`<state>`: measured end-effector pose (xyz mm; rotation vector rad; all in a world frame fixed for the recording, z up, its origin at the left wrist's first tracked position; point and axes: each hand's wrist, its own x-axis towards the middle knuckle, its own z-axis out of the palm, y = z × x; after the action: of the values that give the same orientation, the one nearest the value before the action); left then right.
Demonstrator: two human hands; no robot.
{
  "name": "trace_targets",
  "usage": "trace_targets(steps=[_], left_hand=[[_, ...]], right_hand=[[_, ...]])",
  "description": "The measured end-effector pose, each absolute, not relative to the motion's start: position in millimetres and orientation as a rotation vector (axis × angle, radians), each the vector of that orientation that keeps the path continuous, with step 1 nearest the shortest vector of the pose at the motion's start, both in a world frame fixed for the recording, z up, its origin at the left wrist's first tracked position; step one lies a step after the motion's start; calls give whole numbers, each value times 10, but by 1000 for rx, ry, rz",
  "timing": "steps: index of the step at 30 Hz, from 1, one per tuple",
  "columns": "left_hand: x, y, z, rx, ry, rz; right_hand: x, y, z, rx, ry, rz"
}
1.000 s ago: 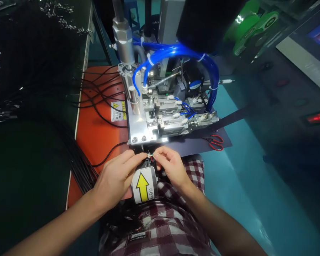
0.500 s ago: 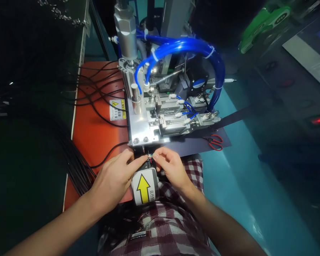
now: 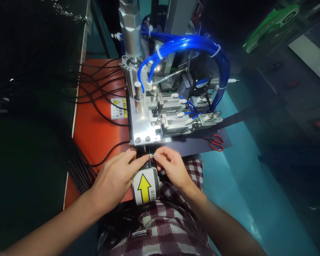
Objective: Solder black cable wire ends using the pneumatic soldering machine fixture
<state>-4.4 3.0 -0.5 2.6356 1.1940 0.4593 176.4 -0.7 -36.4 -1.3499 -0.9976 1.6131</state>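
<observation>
My right hand [image 3: 172, 168] is closed in a pinch on the ends of thin coloured wires [image 3: 152, 155], some whitish-green, with a red one just below. My left hand [image 3: 116, 174] comes in from the other side, fingers bent, its foremost fingertip at the left end of these wires. What its other fingers grip is hidden. Under the fingertips is a small black fixture [image 3: 148, 165] at the machine's front edge. Just below stands a white-labelled housing [image 3: 146, 186] with a yellow arrow, beside my left hand.
Ahead is a metal machine head [image 3: 140, 124] with several small cylinders and thick blue air tubes [image 3: 186, 42]. Red-handled scissors [image 3: 216, 143] lie on the dark plate at right. Black cables [image 3: 78, 167] cross the orange table [image 3: 96, 138] at left.
The view has shifted slightly, so the machine appears a little further right. Both hands stay at the wires with almost the same grip.
</observation>
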Motion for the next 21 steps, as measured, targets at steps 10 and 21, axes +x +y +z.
trace_targets(steps=[10, 21], left_hand=[[-38, 40, -10, 2733, 1184, 385], [-31, 45, 6, 2841, 1149, 302]], right_hand=[[1728, -67, -373, -1424, -1124, 1453], [1705, -69, -333, -1567, -1276, 1256]])
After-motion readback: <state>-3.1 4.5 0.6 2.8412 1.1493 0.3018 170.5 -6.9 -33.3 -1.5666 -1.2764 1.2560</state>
